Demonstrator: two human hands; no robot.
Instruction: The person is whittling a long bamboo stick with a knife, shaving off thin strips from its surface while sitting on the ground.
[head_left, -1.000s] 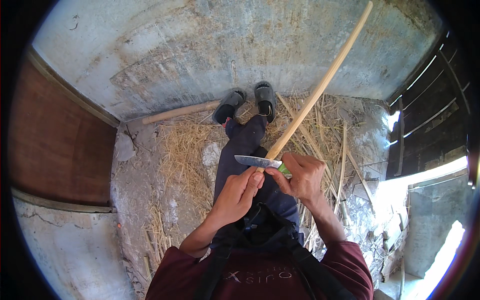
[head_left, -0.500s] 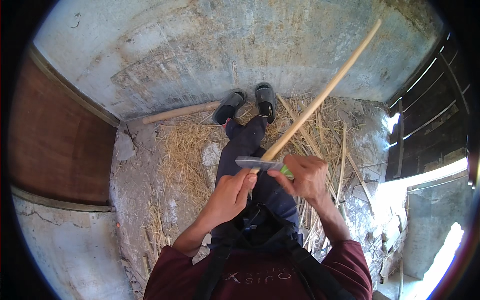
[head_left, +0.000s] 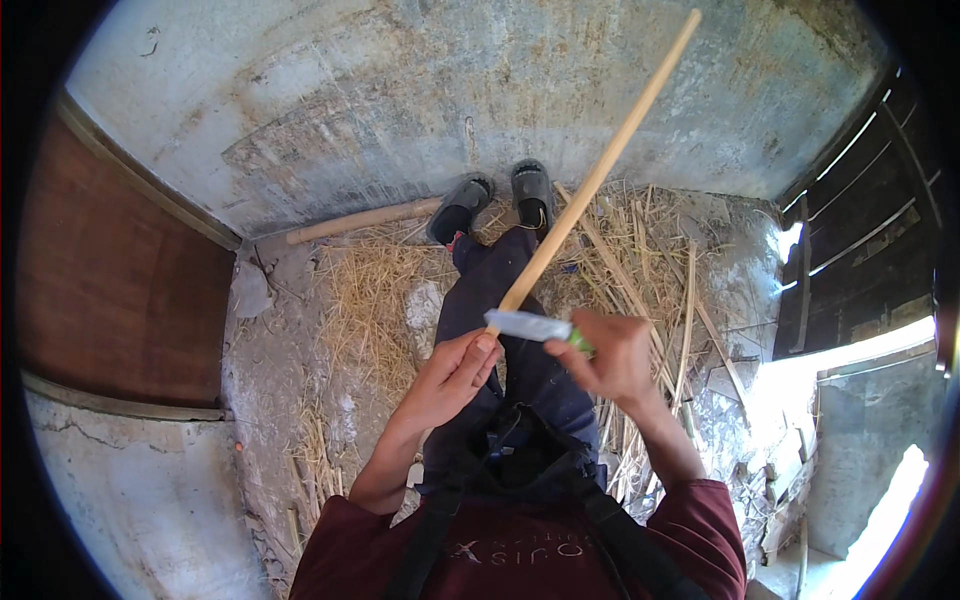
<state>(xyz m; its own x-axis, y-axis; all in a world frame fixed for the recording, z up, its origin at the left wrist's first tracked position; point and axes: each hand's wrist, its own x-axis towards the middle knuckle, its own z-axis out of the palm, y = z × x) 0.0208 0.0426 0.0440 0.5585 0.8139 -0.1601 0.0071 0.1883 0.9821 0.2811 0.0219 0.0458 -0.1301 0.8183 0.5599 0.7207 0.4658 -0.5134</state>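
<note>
A long, peeled wooden stick slants up from my lap toward the far wall. My left hand is closed round its near end, thumb on top. In my right hand is a knife with a green handle, the fingers wrapped round it. The knife's blade lies across the stick just beyond my left fingers and is slightly blurred. Whether its edge bites into the wood cannot be made out.
Straw and loose wood strips litter the floor. A thick pole lies along the base of the stained wall, near my shoes. Dark slatted boards stand at right, a brown panel at left.
The stick's far end has swung to the left and its near part has shifted left too. The knife blade has tilted, its tip now a little nearer my left fingers.
</note>
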